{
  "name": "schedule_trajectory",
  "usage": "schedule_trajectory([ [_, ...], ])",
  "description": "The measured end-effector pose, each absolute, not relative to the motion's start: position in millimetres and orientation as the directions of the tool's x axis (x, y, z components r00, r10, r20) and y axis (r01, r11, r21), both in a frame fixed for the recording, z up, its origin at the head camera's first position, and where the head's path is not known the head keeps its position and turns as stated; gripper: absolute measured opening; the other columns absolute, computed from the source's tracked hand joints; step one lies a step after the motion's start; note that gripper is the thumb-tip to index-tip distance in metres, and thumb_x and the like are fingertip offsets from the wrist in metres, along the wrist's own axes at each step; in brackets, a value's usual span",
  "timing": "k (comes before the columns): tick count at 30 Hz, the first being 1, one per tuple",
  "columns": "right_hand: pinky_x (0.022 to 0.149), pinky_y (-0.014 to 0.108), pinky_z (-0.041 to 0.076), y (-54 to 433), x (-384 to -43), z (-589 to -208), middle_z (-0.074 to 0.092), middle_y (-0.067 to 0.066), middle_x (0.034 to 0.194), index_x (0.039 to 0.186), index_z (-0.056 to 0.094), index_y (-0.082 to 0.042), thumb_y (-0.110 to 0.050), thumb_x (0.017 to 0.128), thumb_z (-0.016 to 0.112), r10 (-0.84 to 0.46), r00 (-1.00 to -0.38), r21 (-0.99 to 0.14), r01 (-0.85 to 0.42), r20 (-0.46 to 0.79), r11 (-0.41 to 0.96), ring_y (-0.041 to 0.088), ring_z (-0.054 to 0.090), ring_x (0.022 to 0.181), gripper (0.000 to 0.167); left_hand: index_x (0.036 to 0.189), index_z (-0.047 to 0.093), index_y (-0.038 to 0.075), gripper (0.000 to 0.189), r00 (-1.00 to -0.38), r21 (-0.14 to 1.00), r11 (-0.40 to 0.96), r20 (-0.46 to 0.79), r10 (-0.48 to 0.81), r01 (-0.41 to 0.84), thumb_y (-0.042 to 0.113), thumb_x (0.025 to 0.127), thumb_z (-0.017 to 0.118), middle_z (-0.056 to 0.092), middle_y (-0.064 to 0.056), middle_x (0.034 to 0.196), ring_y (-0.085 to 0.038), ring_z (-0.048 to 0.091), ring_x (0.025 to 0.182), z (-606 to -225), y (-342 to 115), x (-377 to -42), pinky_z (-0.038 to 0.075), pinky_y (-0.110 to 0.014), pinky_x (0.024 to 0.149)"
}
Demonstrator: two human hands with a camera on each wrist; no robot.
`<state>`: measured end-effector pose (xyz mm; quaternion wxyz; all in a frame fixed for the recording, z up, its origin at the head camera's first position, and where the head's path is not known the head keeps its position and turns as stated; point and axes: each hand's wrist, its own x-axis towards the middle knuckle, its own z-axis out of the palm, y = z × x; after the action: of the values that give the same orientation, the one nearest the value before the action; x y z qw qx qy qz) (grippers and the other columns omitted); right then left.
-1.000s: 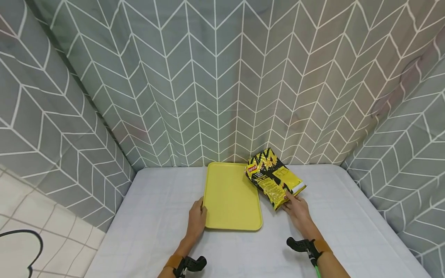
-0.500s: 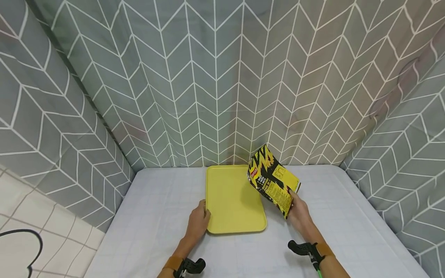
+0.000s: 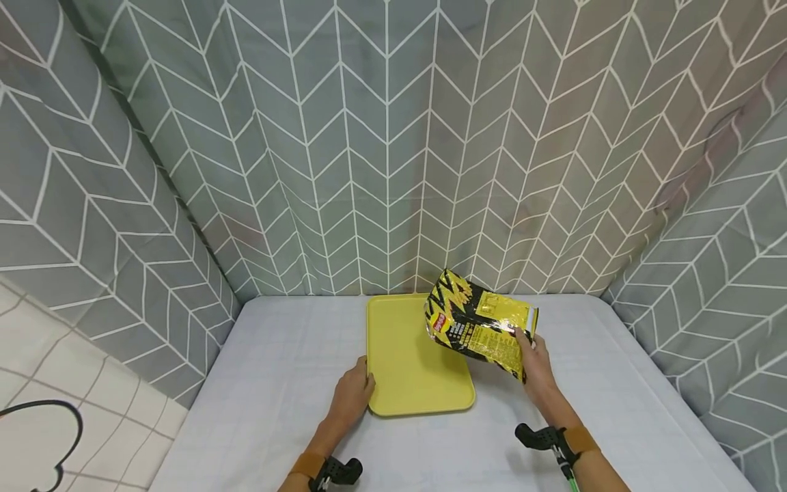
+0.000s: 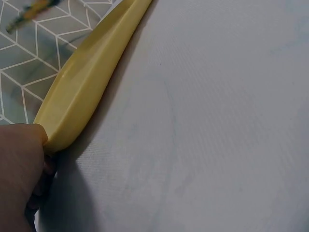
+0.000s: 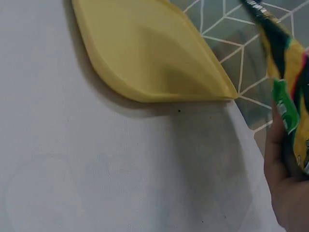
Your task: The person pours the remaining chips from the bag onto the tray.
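Observation:
A yellow tray (image 3: 406,383) lies on the table, its raised rim visible in both wrist views. At its left side my left hand (image 3: 352,393) grips the rim; in the left wrist view the thumb is on the rim and the other fingers are partly hidden below. My right hand (image 3: 536,365) holds a yellow and black snack bag (image 3: 482,321) by its near right end, thumb on top. The bag is tilted above the table, its far left end over the tray's right part. In the right wrist view a green patch shows on the bag (image 5: 286,106).
A white cloth covers the table (image 3: 289,355). Grey curtains (image 3: 393,171) with white chevron lines stand behind it and at both sides. White floor tiles (image 3: 80,369) show at the lower left. Each wrist wears a strapped camera mount (image 3: 553,441).
The bag has lifted and turned in my right hand, its far end swinging left over the tray. The tray has shifted slightly right and nearer, with my left hand staying on its rim.

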<state>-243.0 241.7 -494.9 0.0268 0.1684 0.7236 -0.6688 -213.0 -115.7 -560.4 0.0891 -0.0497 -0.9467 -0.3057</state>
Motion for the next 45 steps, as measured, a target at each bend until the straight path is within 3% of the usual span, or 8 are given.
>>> schedule_trajectory([
  [7,0.071,0.020,0.054,242.8,-239.8,-491.0,0.061,0.008,0.122,0.156,0.012,-0.010,-0.055,0.106,0.036,0.222,-0.967,-0.942,0.183,-0.122,0.283,-0.008,0.061,0.079,0.071,0.133,0.055,-0.010,0.038,-0.978,0.552,0.821,0.205,0.034,0.144,0.009,0.100,0.054,0.075,-0.020,0.104,-0.019,0.070,0.082,-565.8,-113.8,-214.6,0.056,-0.038,0.071],
  [12,0.071,0.021,0.054,242.5,-238.0,-481.5,0.063,-0.008,0.109,0.155,0.013,-0.017,-0.054,0.107,0.033,0.220,-0.973,-0.964,0.123,-0.070,0.238,-0.006,0.062,0.081,0.063,0.133,0.054,-0.011,0.039,-0.979,0.531,0.835,0.201,0.041,0.144,0.010,0.100,0.054,0.074,-0.019,0.092,-0.014,0.063,0.070,-569.5,-113.4,-213.6,0.053,-0.035,0.064],
  [16,0.067,0.024,0.050,239.0,-240.4,-474.6,0.066,0.010,0.108,0.152,0.022,-0.011,-0.049,0.109,0.032,0.241,-0.969,-0.895,0.053,0.062,0.443,0.005,0.060,0.079,0.059,0.133,0.053,-0.011,0.039,-0.977,0.517,0.843,0.208,0.044,0.148,0.010,0.101,0.054,0.072,-0.016,0.085,-0.013,0.059,0.066,-568.0,-113.6,-212.2,0.051,-0.033,0.062],
  [19,0.065,0.025,0.048,236.0,-242.0,-470.7,0.063,0.025,0.112,0.151,0.024,-0.006,-0.049,0.109,0.032,0.230,-0.970,-0.838,0.057,0.083,0.543,0.009,0.058,0.076,0.060,0.133,0.053,-0.010,0.038,-0.977,0.513,0.847,0.208,0.037,0.141,0.011,0.101,0.054,0.071,-0.014,0.083,-0.012,0.057,0.066,-567.5,-113.9,-212.7,0.050,-0.032,0.061],
  [25,0.069,0.024,0.052,233.5,-241.7,-463.6,0.059,0.018,0.120,0.153,0.019,-0.007,-0.053,0.108,0.030,0.219,-0.975,-0.917,0.113,-0.029,0.383,0.001,0.060,0.081,0.066,0.133,0.053,-0.009,0.038,-0.975,0.516,0.845,0.220,0.031,0.144,0.011,0.101,0.054,0.071,-0.015,0.084,-0.017,0.064,0.068,-568.8,-112.9,-212.2,0.052,-0.034,0.062],
  [31,0.067,0.025,0.049,234.0,-241.2,-462.3,0.060,0.026,0.120,0.152,0.021,-0.002,-0.049,0.109,0.029,0.235,-0.972,-0.850,0.123,0.002,0.513,0.013,0.062,0.084,0.064,0.130,0.054,-0.008,0.035,-0.970,0.518,0.841,0.242,0.031,0.156,0.010,0.100,0.054,0.068,-0.010,0.078,-0.011,0.054,0.063,-570.6,-111.7,-209.7,0.047,-0.030,0.059],
  [38,0.067,0.022,0.052,234.7,-241.5,-461.3,0.059,0.023,0.123,0.152,0.021,-0.003,-0.050,0.109,0.031,0.241,-0.969,-0.903,0.150,-0.053,0.403,0.001,0.060,0.080,0.065,0.130,0.055,-0.008,0.034,-0.957,0.501,0.848,0.287,0.026,0.173,0.009,0.100,0.054,0.066,-0.009,0.075,-0.010,0.052,0.062,-573.2,-111.7,-208.0,0.046,-0.029,0.058],
  [45,0.067,0.025,0.052,235.5,-240.5,-466.8,0.059,0.028,0.128,0.153,0.020,-0.002,-0.047,0.110,0.030,0.240,-0.969,-0.873,0.169,-0.062,0.457,0.009,0.065,0.085,0.063,0.131,0.056,-0.008,0.036,-0.954,0.506,0.845,0.299,0.016,0.172,0.009,0.100,0.055,0.069,-0.011,0.077,-0.013,0.060,0.064,-574.2,-110.7,-206.1,0.049,-0.031,0.060],
])
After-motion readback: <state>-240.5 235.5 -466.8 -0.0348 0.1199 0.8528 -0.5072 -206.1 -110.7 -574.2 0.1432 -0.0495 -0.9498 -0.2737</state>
